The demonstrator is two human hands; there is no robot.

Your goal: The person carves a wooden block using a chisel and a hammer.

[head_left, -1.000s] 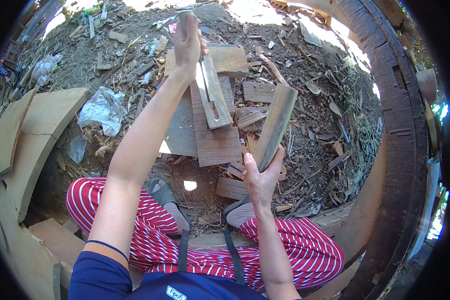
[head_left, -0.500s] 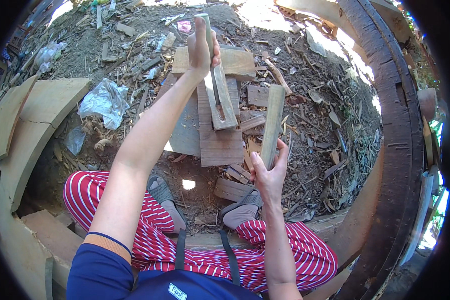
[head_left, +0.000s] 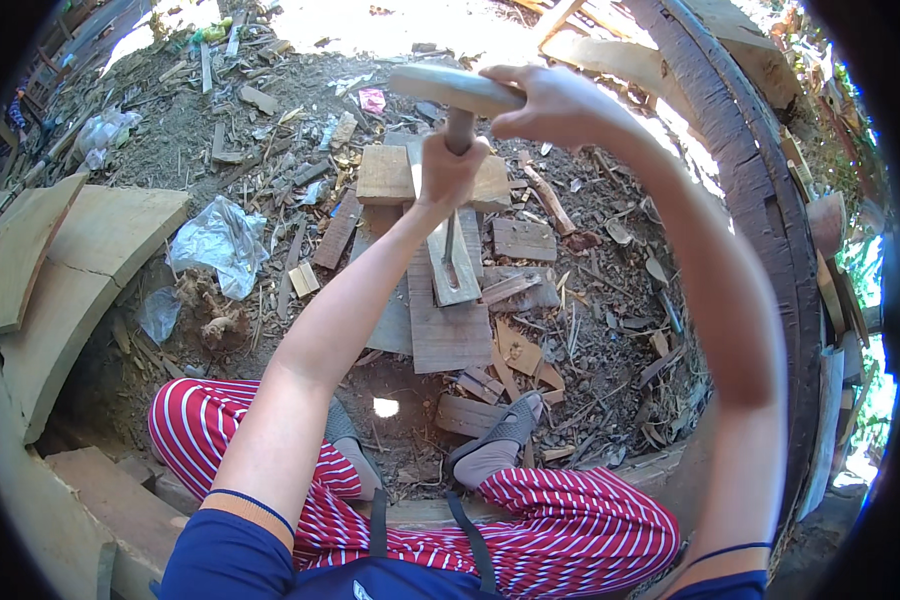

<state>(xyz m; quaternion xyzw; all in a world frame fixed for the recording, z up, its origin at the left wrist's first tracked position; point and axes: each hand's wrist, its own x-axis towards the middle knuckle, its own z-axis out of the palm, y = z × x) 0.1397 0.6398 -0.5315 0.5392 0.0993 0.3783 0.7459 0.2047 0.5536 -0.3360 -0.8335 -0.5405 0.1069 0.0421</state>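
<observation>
In my closed left hand (head_left: 448, 172) is a chisel (head_left: 460, 130), its handle top showing above the fist. The narrow blade slants down toward the slot in a pale wooden piece (head_left: 457, 288). My right hand (head_left: 555, 103) grips one end of a thick wooden bar (head_left: 440, 86), held crosswise at the top of the chisel handle; whether they touch I cannot tell. Partly hidden by my left hand, the slotted piece leans over a wooden block (head_left: 383, 175) and lies along a flat board (head_left: 450, 342).
Wood chips and offcuts (head_left: 523, 240) litter the dirt around the board. A clear plastic bag (head_left: 218, 245) lies to the left. Curved planks (head_left: 95, 240) stand on the left, and a dark curved timber (head_left: 785, 260) arches along the right. My sandalled feet (head_left: 500, 435) are close to the board.
My right hand has risen from low on the right to the top of the chisel, turning the bar from upright to crosswise. My left hand still grips the chisel, lower in view.
</observation>
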